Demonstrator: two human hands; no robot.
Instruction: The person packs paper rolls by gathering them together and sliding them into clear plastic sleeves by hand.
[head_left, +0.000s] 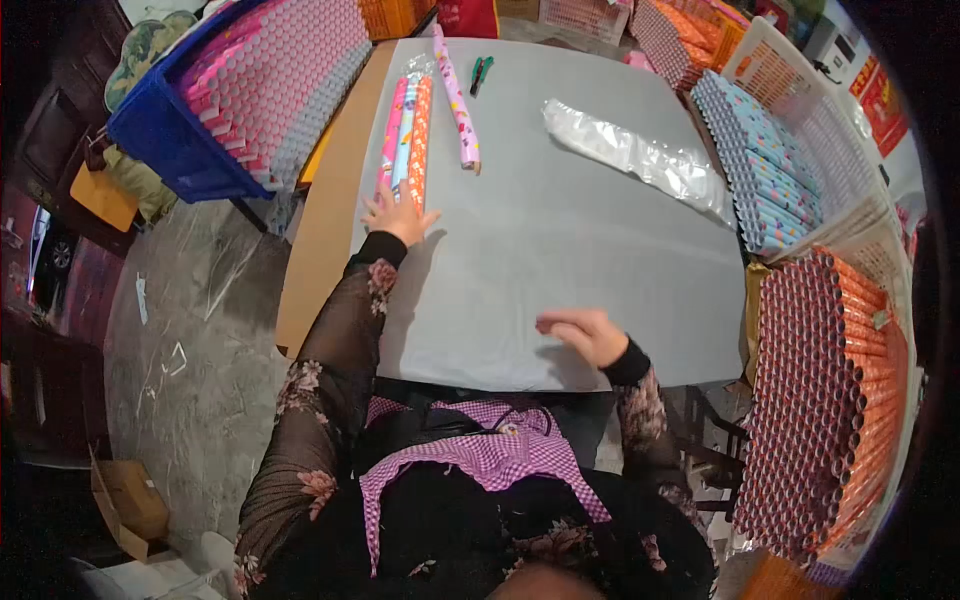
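Note:
My left hand (398, 215) lies with fingers spread over the near end of three patterned paper rolls (407, 130), pink, light blue and orange, side by side. Clear plastic film (418, 66) shows at their far end. Just right of them lies a loose pink patterned roll (457, 100). Closer to the table's front edge, my right hand (590, 337) hovers with its fingers curled together. A small dark reddish thing shows at its fingertips, too small to name.
Clear plastic bags (640, 155) lie on the grey table (520, 250), with a green-and-black cutting tool (481, 75) at the back. A blue bin (150, 130) of pink rolls stands left. At right are blue rolls (770, 170) and orange rolls (865, 370) in white baskets.

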